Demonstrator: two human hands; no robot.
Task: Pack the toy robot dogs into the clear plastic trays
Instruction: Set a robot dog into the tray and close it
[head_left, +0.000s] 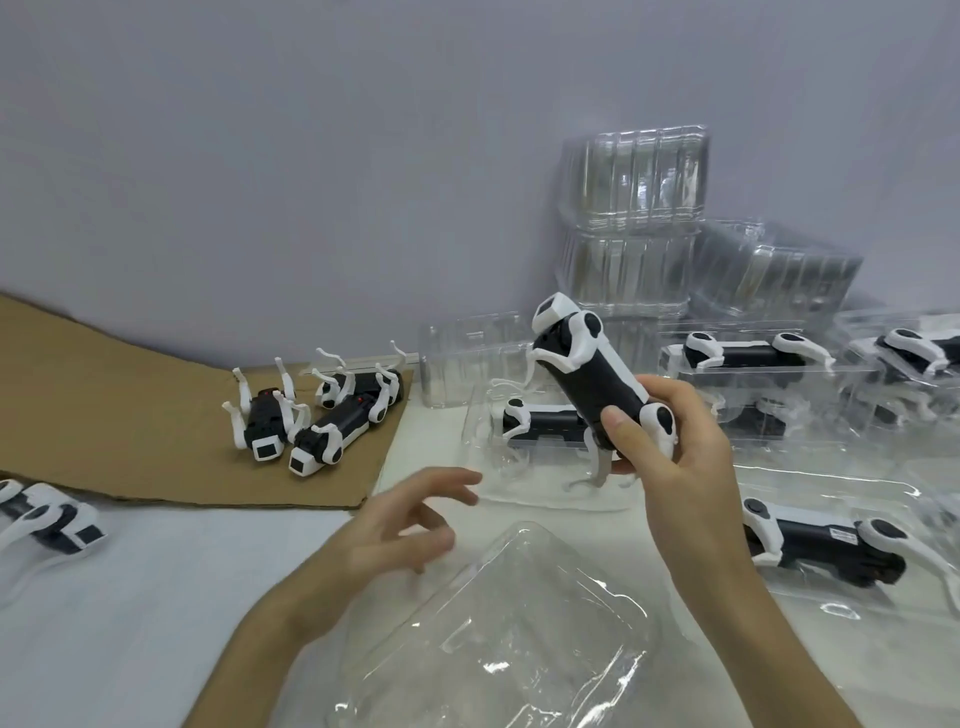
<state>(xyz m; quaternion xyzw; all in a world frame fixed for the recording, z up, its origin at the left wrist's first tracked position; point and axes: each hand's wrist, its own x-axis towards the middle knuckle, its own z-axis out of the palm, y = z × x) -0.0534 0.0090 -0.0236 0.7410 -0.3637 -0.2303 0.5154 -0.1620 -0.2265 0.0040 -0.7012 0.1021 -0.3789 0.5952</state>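
My right hand (675, 457) grips a black and white toy robot dog (587, 369) by its rear end, tilted with the head up and to the left, above the table. My left hand (405, 525) hovers with loosely spread fingers and holds nothing, just left of a clear plastic tray (498, 634) lying in front of me. Behind the held dog, another dog (540, 423) lies in a clear tray (483, 467).
Three loose dogs (317, 410) lie on brown cardboard (130, 410) at the left, and one more dog (47, 514) at the far left edge. Packed trays with dogs (831, 540) fill the right side. Stacked clear trays (639, 218) stand against the wall.
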